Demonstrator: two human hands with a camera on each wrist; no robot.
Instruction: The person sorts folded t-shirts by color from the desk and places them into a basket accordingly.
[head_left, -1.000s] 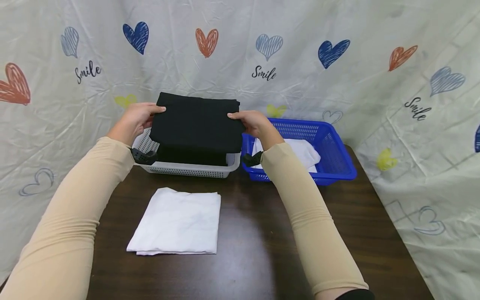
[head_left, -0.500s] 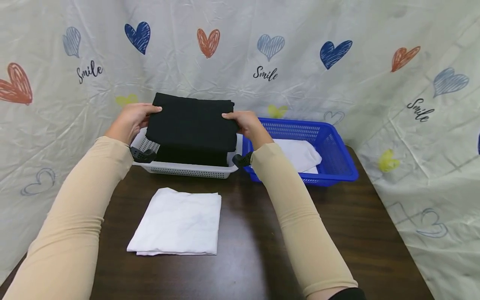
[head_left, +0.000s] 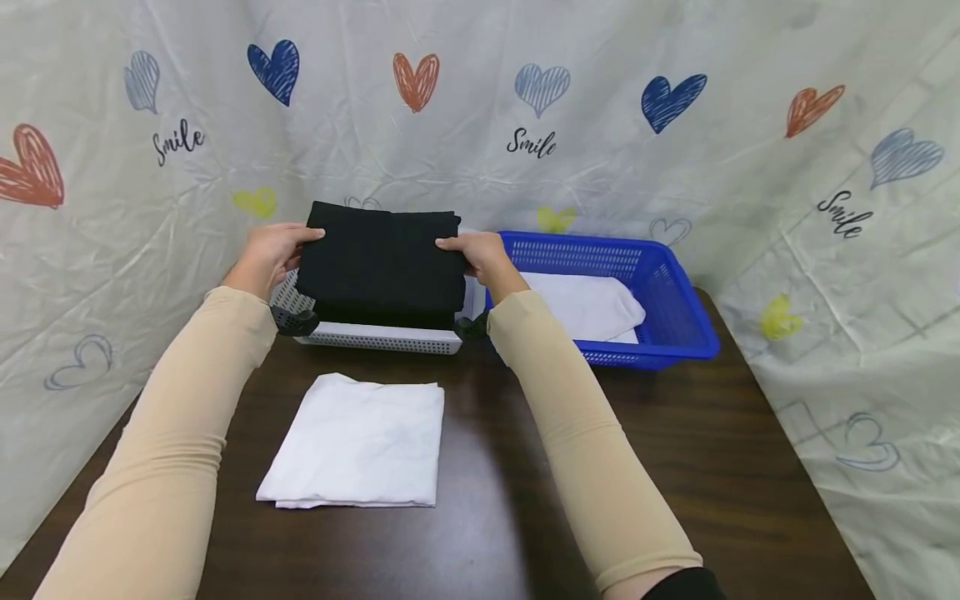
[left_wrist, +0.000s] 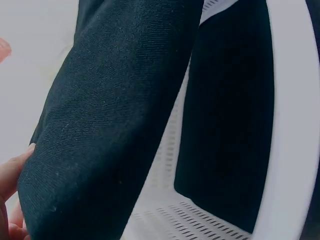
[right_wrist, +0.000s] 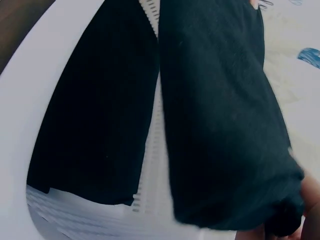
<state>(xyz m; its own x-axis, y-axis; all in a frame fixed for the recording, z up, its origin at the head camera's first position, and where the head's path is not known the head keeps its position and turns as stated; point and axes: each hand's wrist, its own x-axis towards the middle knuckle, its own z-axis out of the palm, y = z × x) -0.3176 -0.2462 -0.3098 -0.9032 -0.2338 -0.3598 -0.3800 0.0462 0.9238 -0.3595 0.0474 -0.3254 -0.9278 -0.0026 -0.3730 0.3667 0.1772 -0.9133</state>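
A folded black cloth (head_left: 382,262) hangs between both hands over the white perforated basket (head_left: 382,337). Its left side edge is pinched by my left hand (head_left: 270,252), thumb on top. My right hand (head_left: 483,254) grips the opposite edge the same way. Inside the basket lies another black cloth (left_wrist: 227,110), seen below the held one in the left wrist view. The right wrist view shows the held cloth (right_wrist: 225,115) beside that second piece, with a narrow gap between them. In front of the basket, a folded white cloth (head_left: 356,442) lies flat on the table.
To the right stands a blue basket (head_left: 678,300) with white cloth (head_left: 592,304) in it, close beside the white basket. Behind everything hangs a curtain (head_left: 465,158) printed with hearts. The dark wooden table (head_left: 637,467) has its right edge near the curtain.
Both hands have lowered the black cloth toward the white basket, and it has shifted a little left. The right forearm has moved left. The white cloth on the table stays put.
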